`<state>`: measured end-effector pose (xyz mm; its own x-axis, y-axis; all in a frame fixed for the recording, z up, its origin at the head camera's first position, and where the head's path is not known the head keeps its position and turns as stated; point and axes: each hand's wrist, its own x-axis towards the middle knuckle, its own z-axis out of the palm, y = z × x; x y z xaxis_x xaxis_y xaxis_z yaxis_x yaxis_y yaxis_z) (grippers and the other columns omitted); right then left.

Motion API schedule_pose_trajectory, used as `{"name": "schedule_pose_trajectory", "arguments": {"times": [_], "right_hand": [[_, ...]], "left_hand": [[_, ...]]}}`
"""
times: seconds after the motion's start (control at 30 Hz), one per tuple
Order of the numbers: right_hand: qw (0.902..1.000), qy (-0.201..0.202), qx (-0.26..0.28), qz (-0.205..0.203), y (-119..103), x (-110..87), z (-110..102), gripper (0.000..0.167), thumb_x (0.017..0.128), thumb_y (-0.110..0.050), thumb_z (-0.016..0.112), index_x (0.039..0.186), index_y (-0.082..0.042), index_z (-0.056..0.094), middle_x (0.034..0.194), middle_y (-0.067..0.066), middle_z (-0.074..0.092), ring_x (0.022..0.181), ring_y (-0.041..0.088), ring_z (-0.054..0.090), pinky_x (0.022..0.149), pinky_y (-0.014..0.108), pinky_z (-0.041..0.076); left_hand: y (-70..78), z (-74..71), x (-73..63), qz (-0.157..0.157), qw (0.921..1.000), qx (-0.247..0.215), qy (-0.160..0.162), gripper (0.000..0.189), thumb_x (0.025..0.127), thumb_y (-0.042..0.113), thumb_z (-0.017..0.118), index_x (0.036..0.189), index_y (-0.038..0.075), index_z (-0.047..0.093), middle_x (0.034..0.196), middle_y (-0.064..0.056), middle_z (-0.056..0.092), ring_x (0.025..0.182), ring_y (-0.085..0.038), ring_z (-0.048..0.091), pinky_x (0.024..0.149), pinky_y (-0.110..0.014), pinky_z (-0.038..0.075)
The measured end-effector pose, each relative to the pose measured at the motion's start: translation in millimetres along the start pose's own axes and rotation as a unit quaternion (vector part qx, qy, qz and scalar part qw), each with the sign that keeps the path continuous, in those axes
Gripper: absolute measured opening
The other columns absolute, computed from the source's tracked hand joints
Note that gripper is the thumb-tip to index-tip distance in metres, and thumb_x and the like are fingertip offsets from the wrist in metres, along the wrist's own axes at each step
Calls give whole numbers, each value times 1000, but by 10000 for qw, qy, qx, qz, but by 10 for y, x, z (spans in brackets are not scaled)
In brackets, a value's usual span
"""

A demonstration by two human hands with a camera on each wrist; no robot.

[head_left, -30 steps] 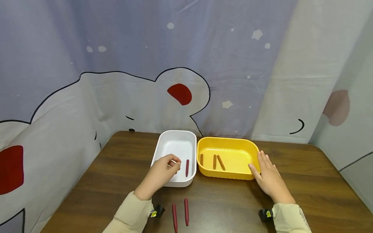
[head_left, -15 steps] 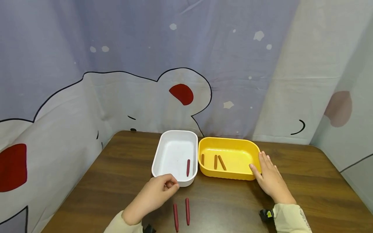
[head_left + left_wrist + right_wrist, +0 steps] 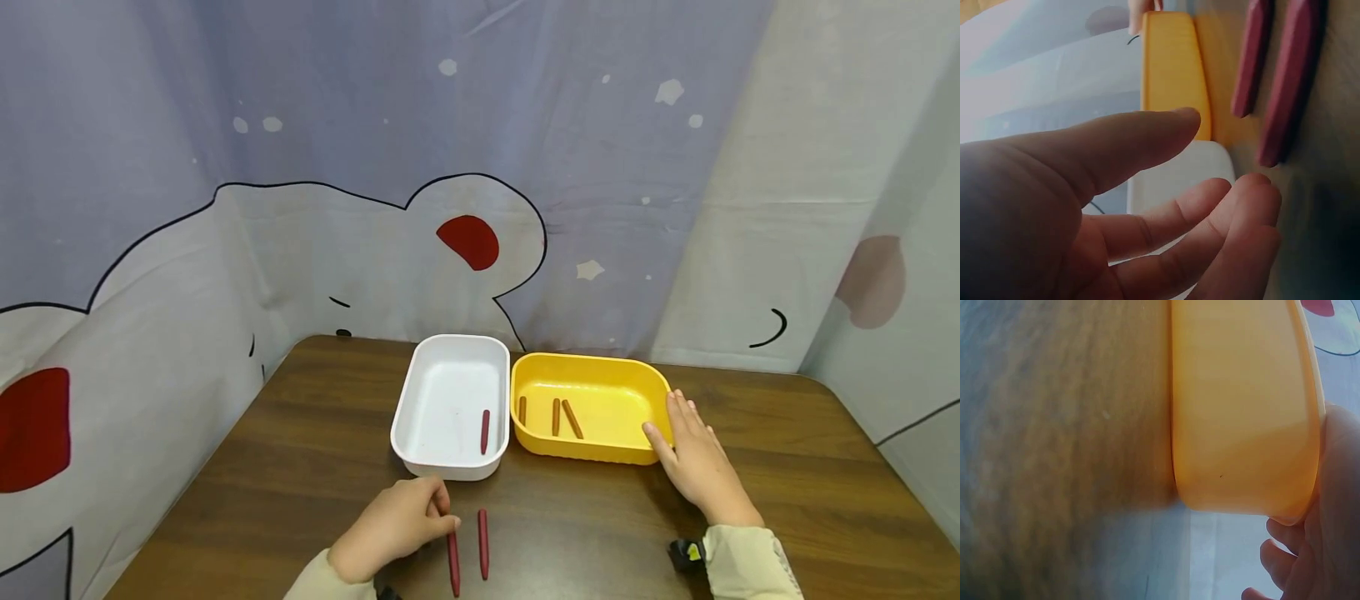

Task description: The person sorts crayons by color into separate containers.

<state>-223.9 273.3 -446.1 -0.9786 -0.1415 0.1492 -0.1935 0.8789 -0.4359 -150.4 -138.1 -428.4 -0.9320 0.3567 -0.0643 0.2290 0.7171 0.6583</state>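
My left hand (image 3: pixel 405 523) is low over the table beside two dark red crayons. Its thumb and fingers stand apart in the left wrist view, with nothing between them. The nearer crayon (image 3: pixel 453 568) lies right at its fingertips and is partly covered by the hand in the head view; the other crayon (image 3: pixel 483 546) lies just to the right. My right hand (image 3: pixel 699 467) rests on the right end of a yellow tray (image 3: pixel 585 449), fingers extended along the rim. A white tray (image 3: pixel 438 400) stands against the yellow one, ahead of my left hand.
One red crayon (image 3: pixel 485 432) lies in the white tray. Three brown crayons, one of them a slanted crayon (image 3: pixel 572 418), lie in the left part of the yellow tray. A printed curtain (image 3: pixel 360 250) hangs behind the wooden table (image 3: pixel 300 442).
My left hand has moved back from inside the white tray, across its near rim, down to the red crayons on the table. My right hand has stayed on the yellow tray.
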Motion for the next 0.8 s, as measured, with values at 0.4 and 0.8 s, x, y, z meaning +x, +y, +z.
{"name": "schedule_pose_trajectory", "arguments": {"times": [0.4, 0.8], "right_hand": [[10000, -2, -11, 3, 14, -15, 7, 82, 109, -51, 36, 158, 10, 13, 164, 32, 10, 150, 52, 12, 113, 73, 15], [10000, -9, -5, 21, 12, -9, 9, 82, 109, -51, 37, 158, 10, 13, 164, 32, 10, 149, 52, 13, 113, 72, 16]], "left_hand": [[40, 173, -10, -406, 9967, 705, -10, 41, 79, 32, 85, 56, 18, 55, 49, 12, 47, 47, -7, 43, 43, -27, 33], [66, 212, -2, -429, 9901, 1280, 371, 33, 76, 16, 75, 57, 19, 48, 55, 9, 43, 49, -10, 40, 43, -30, 32]]}}
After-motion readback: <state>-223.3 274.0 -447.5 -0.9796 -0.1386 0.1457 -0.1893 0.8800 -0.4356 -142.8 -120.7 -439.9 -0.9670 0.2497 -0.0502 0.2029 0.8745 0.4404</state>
